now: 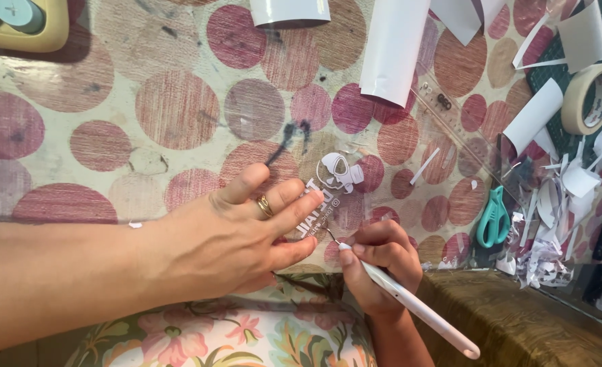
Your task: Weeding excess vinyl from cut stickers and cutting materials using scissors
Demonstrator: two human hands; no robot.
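the clear sheet (328, 204) with a white cut-out figure and white lettering lies flat on the dotted tabletop (111, 102), near its front edge. the left hand (240, 234) presses on it with fingers spread flat, gripping nothing, while the right hand (382, 261) is closed around a slim white weeding tool (409, 302), its hooked tip touching the sheet by the lettering. a yellow tray (43, 37) at the far left corner holds round pale-blue pieces (15, 12).

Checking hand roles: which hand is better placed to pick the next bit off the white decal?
Right. The right hand holds the weeding tool, tip at the white decal. The left hand lies flat on it.
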